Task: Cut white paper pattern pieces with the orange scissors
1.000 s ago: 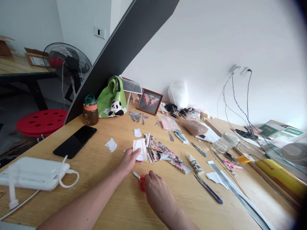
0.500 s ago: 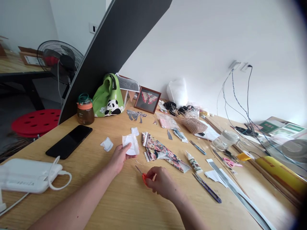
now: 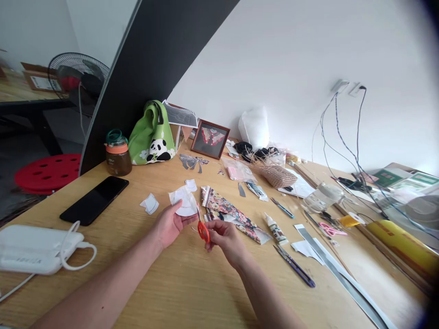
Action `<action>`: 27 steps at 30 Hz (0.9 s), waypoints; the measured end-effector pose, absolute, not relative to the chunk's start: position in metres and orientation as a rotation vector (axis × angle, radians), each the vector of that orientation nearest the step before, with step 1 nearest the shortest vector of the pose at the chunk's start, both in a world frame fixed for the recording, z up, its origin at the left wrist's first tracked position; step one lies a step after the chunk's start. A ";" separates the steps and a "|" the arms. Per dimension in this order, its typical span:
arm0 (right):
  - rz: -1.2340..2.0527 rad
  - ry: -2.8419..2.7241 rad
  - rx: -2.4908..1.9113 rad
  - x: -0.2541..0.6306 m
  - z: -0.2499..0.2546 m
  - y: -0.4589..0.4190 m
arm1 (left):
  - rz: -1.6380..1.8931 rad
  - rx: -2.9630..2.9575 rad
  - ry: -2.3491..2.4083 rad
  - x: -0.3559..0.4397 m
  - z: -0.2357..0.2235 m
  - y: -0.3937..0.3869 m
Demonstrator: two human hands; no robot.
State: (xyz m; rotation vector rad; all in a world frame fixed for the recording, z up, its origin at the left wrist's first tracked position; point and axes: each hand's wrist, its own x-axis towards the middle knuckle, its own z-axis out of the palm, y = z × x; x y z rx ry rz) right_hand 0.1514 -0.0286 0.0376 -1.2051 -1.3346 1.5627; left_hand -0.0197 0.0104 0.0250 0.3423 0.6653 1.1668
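Between the thumb and fingers of my left hand point(image 3: 171, 224) is a white paper piece point(image 3: 185, 201), held above the table. My right hand point(image 3: 221, 237) grips small scissors with orange-red handles point(image 3: 203, 232); their blades are at the right edge of the paper, and I cannot tell whether they touch it. Two white paper scraps lie close by, one left of the paper point(image 3: 149, 204) and one behind it point(image 3: 191, 184). Just right of the held paper, a folded floral fabric strip point(image 3: 229, 208) rests on the table.
Right of the fabric are a glue bottle point(image 3: 276, 228), a blue craft knife point(image 3: 282, 208) and purple-handled tweezers point(image 3: 295, 266). A phone point(image 3: 94, 200) and a white power bank point(image 3: 37, 249) lie on the left. Behind stand a drink bottle point(image 3: 118, 153), a green panda bag point(image 3: 152, 137) and a framed piece point(image 3: 210, 139).
My right hand has brought the scissors up from below to the paper's right edge. My left hand has turned the paper slightly, showing more palm. The whole view has shifted a little.
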 end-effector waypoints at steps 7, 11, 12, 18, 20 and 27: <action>0.770 -1.847 -1.224 0.100 0.030 -0.039 | 0.968 0.221 0.603 -0.017 0.031 0.003; 0.586 -1.936 -1.250 0.089 0.023 -0.049 | 1.027 0.206 0.562 -0.015 0.030 0.001; 0.584 -1.939 -1.263 0.089 0.023 -0.050 | 1.009 0.194 0.568 -0.015 0.030 0.001; 0.723 -1.865 -1.213 0.096 0.031 -0.052 | 0.902 0.201 0.561 -0.018 0.033 0.000; 0.828 -1.793 -1.164 0.103 0.036 -0.050 | 0.968 0.192 0.572 -0.019 0.035 0.002; 1.316 -1.385 -1.193 0.142 0.038 -0.035 | 1.250 0.266 0.671 -0.026 0.034 0.012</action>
